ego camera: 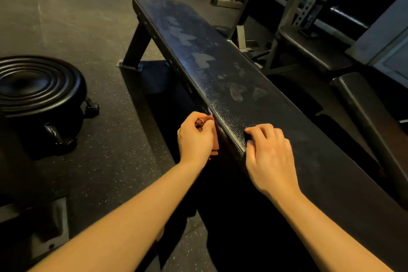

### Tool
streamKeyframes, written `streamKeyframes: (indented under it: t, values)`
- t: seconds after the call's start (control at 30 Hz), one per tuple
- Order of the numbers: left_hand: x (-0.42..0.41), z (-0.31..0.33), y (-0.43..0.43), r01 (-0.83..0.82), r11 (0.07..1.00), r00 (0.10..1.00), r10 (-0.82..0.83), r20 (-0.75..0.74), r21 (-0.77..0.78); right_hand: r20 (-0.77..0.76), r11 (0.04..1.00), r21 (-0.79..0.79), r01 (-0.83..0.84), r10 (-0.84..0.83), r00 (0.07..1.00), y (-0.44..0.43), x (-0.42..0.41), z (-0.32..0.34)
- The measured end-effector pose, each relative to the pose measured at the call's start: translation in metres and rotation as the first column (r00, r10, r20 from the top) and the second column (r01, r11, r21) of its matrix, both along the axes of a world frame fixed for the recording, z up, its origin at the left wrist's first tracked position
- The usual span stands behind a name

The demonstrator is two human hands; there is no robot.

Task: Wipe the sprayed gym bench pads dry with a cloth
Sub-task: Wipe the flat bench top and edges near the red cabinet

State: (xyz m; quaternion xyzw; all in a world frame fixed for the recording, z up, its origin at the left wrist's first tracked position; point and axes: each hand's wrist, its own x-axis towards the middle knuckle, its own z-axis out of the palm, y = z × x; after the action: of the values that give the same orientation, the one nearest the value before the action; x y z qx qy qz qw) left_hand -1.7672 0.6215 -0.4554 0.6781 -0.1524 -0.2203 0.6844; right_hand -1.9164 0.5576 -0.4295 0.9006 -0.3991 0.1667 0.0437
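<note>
Cloth, soft and limp, sits bunched in left hand; right hand curls over the slick pad edge.

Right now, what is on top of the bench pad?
Pale spray patches and the right hand, fingers curled, lie on the bench pad. Anything under that hand is covered. The left hand grips the cloth.
</note>
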Motion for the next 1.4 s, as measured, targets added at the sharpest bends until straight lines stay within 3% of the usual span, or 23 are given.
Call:
streamKeyframes:
  t: [0.17,0.33,0.73,0.9,1.1,1.27,1.4]
  values:
    - [-0.05,-0.018,0.034,0.203,0.978,0.967,-0.208,0.148,0.046,0.028,1.0,-0.006,-0.009,0.009,1.0,0.0,0.0,-0.001]
    - [-0.006,-0.001,0.011,0.012,1.0,0.978,-0.01,0.207,-0.007,0.025,1.0,-0.018,-0.012,0.012,1.0,0.0,0.0,-0.001]
    - [-0.05,-0.02,0.023,0.093,0.996,0.954,-0.086,0.288,-0.01,0.023,0.999,-0.029,-0.016,0.016,1.0,0.001,0.0,-0.001]
    - [-0.012,-0.009,0.0,-0.037,0.999,0.964,0.045,0.261,-0.034,0.024,0.999,-0.026,-0.021,0.022,0.999,0.0,0.0,-0.002]
    - [-0.072,-0.024,0.031,0.109,0.994,0.948,-0.103,0.301,-0.004,0.027,1.0,-0.014,-0.021,0.021,0.999,0.001,0.0,-0.001]
    - [-0.015,-0.005,-0.003,-0.08,0.996,0.997,0.08,0.006,-0.041,0.02,1.0,-0.016,-0.014,0.014,1.0,0.001,0.001,-0.001]
    - [-0.056,-0.017,0.019,0.043,0.997,0.989,-0.034,0.146,-0.057,0.023,1.0,-0.014,-0.006,0.006,1.0,-0.001,0.001,-0.001]
